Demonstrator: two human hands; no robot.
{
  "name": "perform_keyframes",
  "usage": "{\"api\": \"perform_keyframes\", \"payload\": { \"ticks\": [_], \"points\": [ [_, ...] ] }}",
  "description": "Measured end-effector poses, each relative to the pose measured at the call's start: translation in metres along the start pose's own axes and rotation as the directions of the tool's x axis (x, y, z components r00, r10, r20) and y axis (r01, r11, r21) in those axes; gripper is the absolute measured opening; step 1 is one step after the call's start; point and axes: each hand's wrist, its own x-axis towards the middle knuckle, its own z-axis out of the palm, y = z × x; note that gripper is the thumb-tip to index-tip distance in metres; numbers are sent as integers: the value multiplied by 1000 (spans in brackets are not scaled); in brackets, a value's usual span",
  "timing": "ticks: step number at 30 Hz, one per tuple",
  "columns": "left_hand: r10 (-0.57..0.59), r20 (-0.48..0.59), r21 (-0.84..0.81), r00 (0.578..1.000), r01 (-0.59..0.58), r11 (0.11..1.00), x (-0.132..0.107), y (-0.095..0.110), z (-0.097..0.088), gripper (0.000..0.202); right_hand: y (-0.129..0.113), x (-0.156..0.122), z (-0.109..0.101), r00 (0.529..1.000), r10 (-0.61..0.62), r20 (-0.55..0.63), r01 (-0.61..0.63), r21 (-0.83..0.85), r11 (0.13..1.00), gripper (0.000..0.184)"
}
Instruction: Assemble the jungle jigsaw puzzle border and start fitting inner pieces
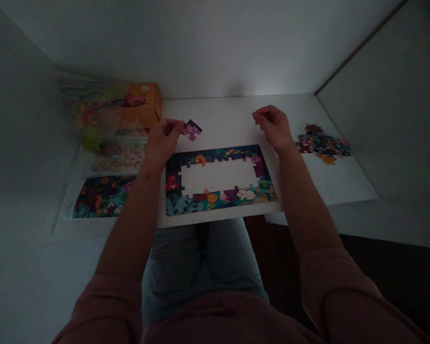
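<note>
Jigsaw piece (191, 130), dark with purple figures, is pinched by its edge between the fingertips of the left hand (163, 141), just beyond the far edge of the assembled puzzle border (218, 200) on the white tabletop (229, 114). It looks like thin, light, fairly stiff card, best held by its edges. The right hand (272, 126) hangs above the border's far right corner, fingers loosely curled and apparently empty. Left of the border lie two printed picture sheets (103, 196); right of it, a heap of loose pieces (322, 143); farther off to its left, an orange box (143, 105).
</note>
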Motion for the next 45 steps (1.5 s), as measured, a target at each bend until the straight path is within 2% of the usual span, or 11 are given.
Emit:
{"api": "perform_keyframes", "payload": {
  "ticks": [3, 6, 10, 12, 14, 17, 21, 27, 34, 41, 45],
  "points": [
    [56, -6, 173, 998, -54, 983, -6, 4, -3, 8, -2, -1, 1, 1000, 2, -3, -2, -12, 1000, 47],
    [124, 2, 360, 992, -116, 926, -13, 9, -5, 23, -6, -3, 3, 1000, -2, -4, 2, -23, 1000, 52],
    [155, 40, 436, 987, -157, 886, -18, 21, -12, 28, -18, -10, -1, 999, 14, 29, -11, -94, 995, 51],
    [146, 99, 452, 984, -175, 874, -21, 29, -24, 25, -24, -15, -11, 993, 38, 107, -18, -183, 983, 46],
    [119, 215, 491, 969, -213, 845, -25, 36, -42, 25, -31, -22, -24, 969, 100, 227, -30, -292, 956, 41],
    [-6, 419, 590, 908, -267, 762, -36, 38, -70, 36, -38, -33, -46, 903, 221, 368, -46, -430, 902, 43],
    [-135, 484, 655, 864, -256, 711, -49, 33, -90, 41, -41, -45, -61, 857, 259, 445, -5, -495, 869, 53],
    [-186, 473, 649, 861, -198, 735, -48, 31, -86, 37, -42, -52, -58, 831, 249, 498, 17, -470, 883, 55],
    [-263, 470, 605, 843, -91, 791, -41, 34, -81, 45, -51, -50, -55, 748, 363, 555, -136, -408, 903, 66],
    [-198, 480, 569, 855, -131, 812, -42, 29, -79, 34, -49, -57, -51, 761, 298, 577, -173, -263, 949, 69],
    [-111, 476, 557, 873, -201, 806, -42, 23, -78, 24, -44, -60, -50, 800, 253, 545, -143, -235, 961, 61]
  ]
}}
